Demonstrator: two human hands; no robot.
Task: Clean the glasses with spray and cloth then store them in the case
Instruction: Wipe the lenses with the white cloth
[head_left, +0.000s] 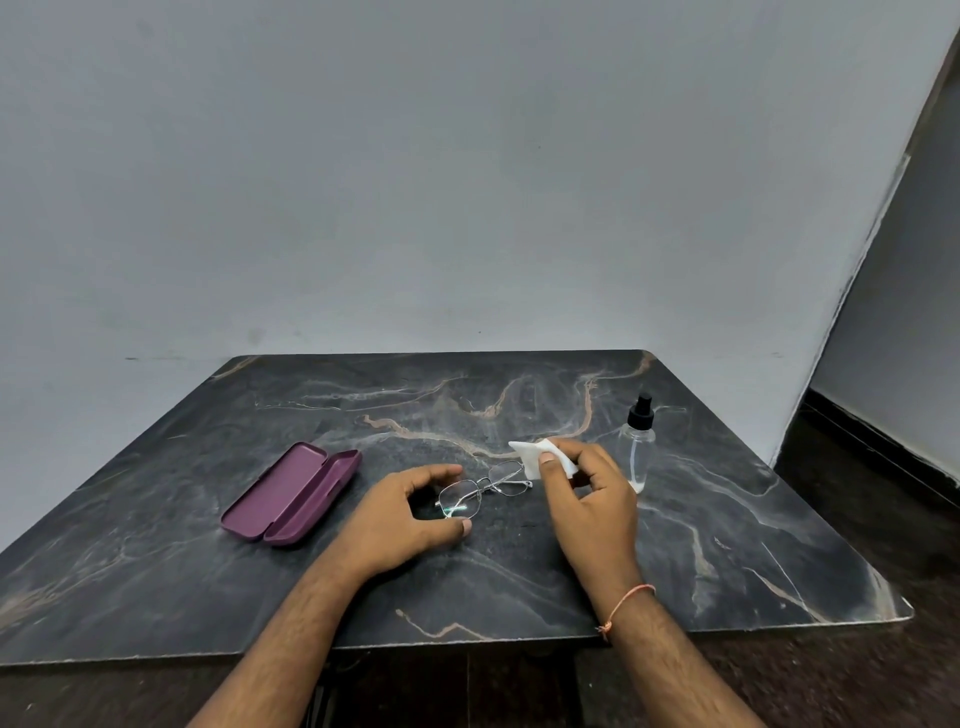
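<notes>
Thin metal-framed glasses (480, 491) lie on the dark marble table (208, 571), near its middle. My left hand (410, 514) curls around their left lens, thumb and fingers on either side of the rim. My right hand (589, 499) pinches a small white cloth (530, 460) just above the right lens. A purple glasses case (293, 493) lies open to the left. A clear spray bottle (638, 447) with a black nozzle stands upright behind my right hand.
A grey wall rises behind the table. Dark floor shows to the right and below the table's front edge. A thin orange thread circles my right wrist (626, 605).
</notes>
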